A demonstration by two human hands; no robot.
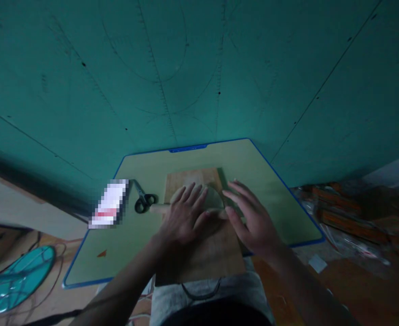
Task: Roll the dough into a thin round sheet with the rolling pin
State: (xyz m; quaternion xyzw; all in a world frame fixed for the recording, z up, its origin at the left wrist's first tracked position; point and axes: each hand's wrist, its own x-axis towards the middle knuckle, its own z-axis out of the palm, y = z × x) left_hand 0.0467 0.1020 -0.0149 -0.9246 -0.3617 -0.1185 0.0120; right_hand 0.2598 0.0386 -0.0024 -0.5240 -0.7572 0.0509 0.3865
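Observation:
A wooden board (pixel 199 267) lies on the small table in front of me. A pale, thin, round sheet that looks like dough (pixel 214 198) rests on it, partly covered by my left hand. Across the board runs a light wooden rolling pin (pixel 159 208), its left end jutting past the board's edge. My left hand (pixel 185 219) lies flat over the pin, palm down with the fingers stretched forward. My right hand (pixel 254 219) is open at the right end of the pin, fingers apart. Its fingertips are close to the sheet's right edge; contact is unclear.
Black-handled scissors (pixel 143 199) lie left of the board, beside a blurred white item (pixel 109 203). A small orange scrap (pixel 102 254) is on the blue-edged table (pixel 128 253). A green wall (pixel 199 90) rises behind. A turquoise round base (pixel 23 278) stands at lower left; wrapped packs (pixel 352 222) lie right.

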